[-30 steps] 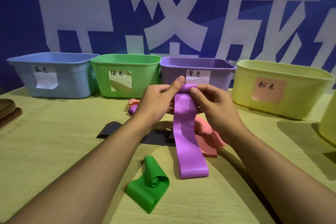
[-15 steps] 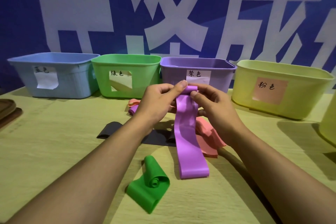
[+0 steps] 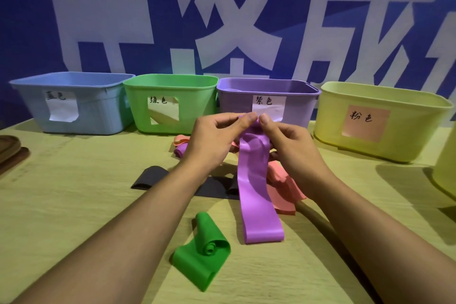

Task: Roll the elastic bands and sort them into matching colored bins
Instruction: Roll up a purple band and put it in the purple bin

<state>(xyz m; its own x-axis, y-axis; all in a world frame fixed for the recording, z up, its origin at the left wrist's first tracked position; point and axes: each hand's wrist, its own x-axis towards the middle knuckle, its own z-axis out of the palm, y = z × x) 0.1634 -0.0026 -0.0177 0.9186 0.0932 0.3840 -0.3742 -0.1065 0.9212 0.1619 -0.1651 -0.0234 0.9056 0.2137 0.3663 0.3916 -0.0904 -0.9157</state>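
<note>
— Finger state?
— Left hand [image 3: 209, 140] and right hand [image 3: 293, 148] pinch the purple band [image 3: 256, 195] top end; its tail rests mid-table [image 3: 74, 205].
— Bins?
— Blue bin [image 3: 98, 116], green bin [image 3: 197, 106], purple bin [image 3: 237, 103], yellow bin [image 3: 407, 136] line the far edge; contents not visible.

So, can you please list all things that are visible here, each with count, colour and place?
bins: 4, blue, green, purple, yellow, in a row at the table's back
purple band: 1, top end held up in both hands, lower end on the table
small purple band: 1, behind the left hand
green band: 1, partly rolled, near front
black band: 1, flat, under the left forearm
pink bands: 2, one by the right wrist, one behind the left hand
table: 1, light wood
left hand: pinches the purple band
right hand: pinches the purple band
</note>
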